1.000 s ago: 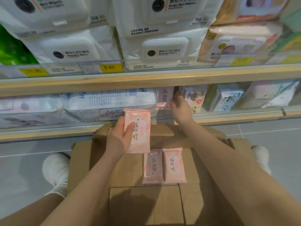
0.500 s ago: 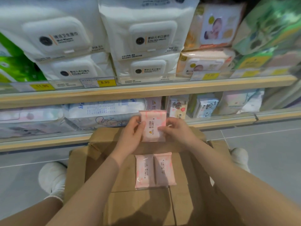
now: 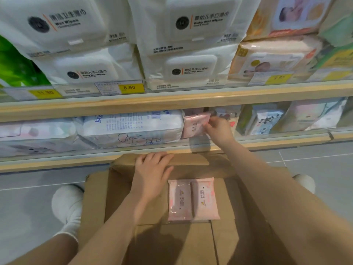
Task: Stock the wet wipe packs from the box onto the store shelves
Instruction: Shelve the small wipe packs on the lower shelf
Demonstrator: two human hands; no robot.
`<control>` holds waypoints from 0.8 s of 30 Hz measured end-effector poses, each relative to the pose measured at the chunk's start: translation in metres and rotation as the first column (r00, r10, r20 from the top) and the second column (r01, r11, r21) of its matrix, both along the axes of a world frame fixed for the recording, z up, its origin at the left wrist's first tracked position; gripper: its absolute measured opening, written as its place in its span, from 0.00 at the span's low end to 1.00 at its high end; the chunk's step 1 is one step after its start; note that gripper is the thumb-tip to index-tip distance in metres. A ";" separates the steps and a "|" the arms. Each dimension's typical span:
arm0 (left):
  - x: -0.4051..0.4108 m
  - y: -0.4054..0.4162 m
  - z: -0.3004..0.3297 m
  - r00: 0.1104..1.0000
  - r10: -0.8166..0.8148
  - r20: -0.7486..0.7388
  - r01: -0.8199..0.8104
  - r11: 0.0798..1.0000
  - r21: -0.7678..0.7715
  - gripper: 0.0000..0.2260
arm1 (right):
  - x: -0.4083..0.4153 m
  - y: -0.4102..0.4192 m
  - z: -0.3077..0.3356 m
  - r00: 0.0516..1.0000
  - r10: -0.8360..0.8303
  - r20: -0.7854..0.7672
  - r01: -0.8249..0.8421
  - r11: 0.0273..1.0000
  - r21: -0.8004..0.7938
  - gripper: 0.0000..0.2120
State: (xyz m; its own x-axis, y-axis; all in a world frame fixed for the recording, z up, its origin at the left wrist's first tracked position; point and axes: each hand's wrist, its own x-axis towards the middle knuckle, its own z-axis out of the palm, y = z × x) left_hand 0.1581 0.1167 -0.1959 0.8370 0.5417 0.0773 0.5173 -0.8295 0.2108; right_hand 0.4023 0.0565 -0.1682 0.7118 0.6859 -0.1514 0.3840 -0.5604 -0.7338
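The right hand (image 3: pixel 216 129) pinches a pink pack (image 3: pixel 194 124), slotting it upright at the lower shelf (image 3: pixel 267 143) front edge, while the left hand (image 3: pixel 152 169) rests flat, steadying the box (image 3: pixel 118 188).

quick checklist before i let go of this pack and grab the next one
1. Pack in the lower shelf slot: ok, beside the big white pack.
2. Pack seated upright: cannot tell, it looks tilted.
3. Right hand grip on it: ok, pinching its edge.
4. Left hand free: ok, resting flat on the box flap.
5. Packs left in box: ok, two lying side by side.
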 end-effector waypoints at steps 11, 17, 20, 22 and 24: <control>0.001 0.002 0.001 1.000 -0.011 0.023 0.010 1.000 0.005 0.17 | -0.009 0.016 -0.030 0.987 -0.160 0.023 0.161 0.987 -0.021 0.10; 0.002 0.002 0.002 1.000 -0.005 0.011 0.005 1.000 0.015 0.17 | -0.014 0.005 -0.027 0.999 -0.022 0.026 0.022 1.000 0.008 0.11; 0.001 0.002 0.004 0.999 -0.012 -0.044 0.011 1.000 -0.016 0.19 | -0.021 -0.010 -0.004 1.000 0.018 0.022 -0.018 0.999 0.032 0.12; -0.001 0.002 0.006 0.996 -0.024 -0.082 0.021 0.999 -0.046 0.22 | -0.033 -0.026 0.018 1.000 0.012 -0.018 -0.010 0.997 0.075 0.16; -0.005 0.000 0.008 0.996 -0.040 -0.075 0.035 0.998 -0.061 0.24 | -0.051 -0.051 0.037 0.997 0.012 -0.075 -0.003 0.993 0.120 0.17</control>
State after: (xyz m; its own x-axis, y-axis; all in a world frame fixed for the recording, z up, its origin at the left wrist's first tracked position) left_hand 0.1533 0.1163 -0.1878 0.8590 0.5117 -0.0185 0.5026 -0.8356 0.2217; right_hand 0.3517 0.0057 -0.1313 0.6961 0.7077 -0.1208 0.3289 -0.4639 -0.8226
